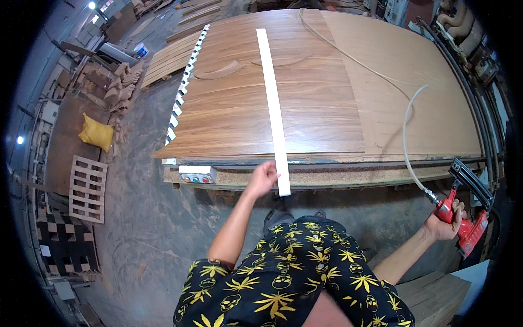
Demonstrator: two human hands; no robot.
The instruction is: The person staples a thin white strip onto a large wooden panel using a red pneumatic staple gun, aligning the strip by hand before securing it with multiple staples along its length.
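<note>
A long white strip [271,82] lies lengthwise across a wood-grain sheet [223,109], its near end sticking out past the table's front edge. At that end, my left hand [263,179] is closed with its fingertips at the strip's left edge; part of the grip is hidden. Off to the right, beyond the front edge of the table, my right hand [445,222] is wrapped round the handle of a red and black air nailer [469,185]. A pale air hose [406,136] runs from the nailer's fitting up over the table.
A plain brown sheet [403,82] covers the table's right part. Below the front edge sits a control box [197,175] with coloured buttons. Curved thin offcuts [218,71] lie on the wood-grain sheet. On the left floor are a yellow sack [96,132] and a slatted pale frame [87,189].
</note>
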